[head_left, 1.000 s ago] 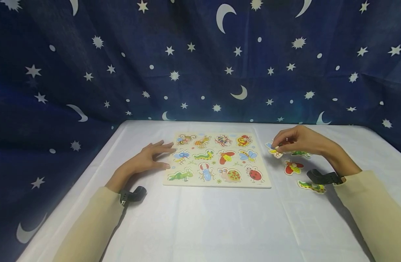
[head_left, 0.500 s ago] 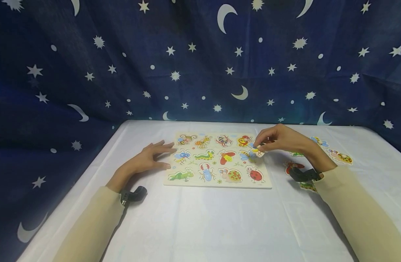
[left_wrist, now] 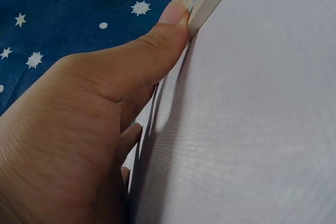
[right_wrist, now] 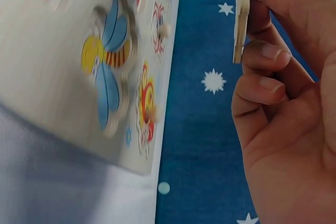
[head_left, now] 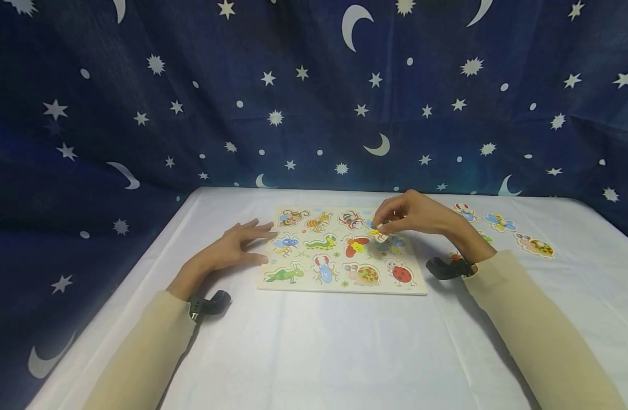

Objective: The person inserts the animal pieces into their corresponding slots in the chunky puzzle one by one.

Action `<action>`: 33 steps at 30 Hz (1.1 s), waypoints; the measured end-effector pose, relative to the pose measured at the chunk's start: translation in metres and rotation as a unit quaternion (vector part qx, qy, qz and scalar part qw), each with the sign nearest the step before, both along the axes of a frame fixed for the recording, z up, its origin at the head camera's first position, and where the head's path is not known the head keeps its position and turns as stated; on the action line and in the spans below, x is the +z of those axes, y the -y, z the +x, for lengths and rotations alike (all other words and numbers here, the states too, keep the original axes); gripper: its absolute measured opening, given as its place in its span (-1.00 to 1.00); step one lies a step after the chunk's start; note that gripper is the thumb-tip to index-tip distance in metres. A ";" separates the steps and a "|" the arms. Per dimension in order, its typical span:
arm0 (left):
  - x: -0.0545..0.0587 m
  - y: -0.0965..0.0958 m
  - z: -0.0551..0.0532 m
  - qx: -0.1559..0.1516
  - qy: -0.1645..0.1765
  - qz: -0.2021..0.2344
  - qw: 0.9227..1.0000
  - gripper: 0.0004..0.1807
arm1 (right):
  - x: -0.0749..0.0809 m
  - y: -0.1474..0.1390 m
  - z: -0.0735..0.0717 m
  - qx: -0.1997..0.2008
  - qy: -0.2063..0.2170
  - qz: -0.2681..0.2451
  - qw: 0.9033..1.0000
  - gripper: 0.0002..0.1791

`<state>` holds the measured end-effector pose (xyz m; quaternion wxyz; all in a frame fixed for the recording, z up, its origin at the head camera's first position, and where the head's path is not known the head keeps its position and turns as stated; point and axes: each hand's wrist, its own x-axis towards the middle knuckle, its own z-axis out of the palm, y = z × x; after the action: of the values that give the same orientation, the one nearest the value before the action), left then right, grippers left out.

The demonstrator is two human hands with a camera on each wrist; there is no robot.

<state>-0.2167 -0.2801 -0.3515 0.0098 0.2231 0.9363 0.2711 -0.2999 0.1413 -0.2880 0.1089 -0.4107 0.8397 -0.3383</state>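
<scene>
A wooden insect puzzle board [head_left: 339,291] lies on the white-covered table. My left hand [head_left: 237,246] rests at its left edge, fingers spread; in the left wrist view the thumb [left_wrist: 163,32] touches the board's side. My right hand [head_left: 414,213] pinches a small puzzle piece [head_left: 379,233] with blue and yellow on it, above the board's right half. The right wrist view shows this piece edge-on [right_wrist: 241,19], raised off the board. Below it, a bee-shaped recess [right_wrist: 107,59] shows blue wings. Knobbed pieces such as the spider [head_left: 350,220] sit in the back row.
Loose pieces lie right of the board: a stag beetle [head_left: 465,212], a blue-winged insect [head_left: 500,222] and a snail [head_left: 534,245]. Others are partly hidden by my right forearm. A dark blue starry curtain [head_left: 314,91] hangs behind the table.
My right hand has carried the puzzle piece leftward from the loose pieces to over the board. My left hand has stayed at the board's edge.
</scene>
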 end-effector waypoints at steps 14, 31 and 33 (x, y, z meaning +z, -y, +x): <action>0.000 0.001 0.000 -0.006 -0.006 0.006 1.000 -0.30 | -0.011 0.037 -0.005 -0.012 0.009 0.001 1.000 -0.83; 0.001 0.000 0.000 0.000 0.001 -0.001 1.000 -0.32 | -0.008 0.070 -0.002 0.056 0.016 -0.031 0.998 -0.86; 0.001 0.000 -0.001 0.000 0.001 -0.001 1.000 -0.32 | -0.007 0.074 -0.001 0.064 0.012 -0.032 0.997 -0.86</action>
<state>-0.2174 -0.2796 -0.3505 0.0109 0.2224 0.9366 0.2706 -0.3013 0.0675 -0.2950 0.1272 -0.4631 0.7990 -0.3618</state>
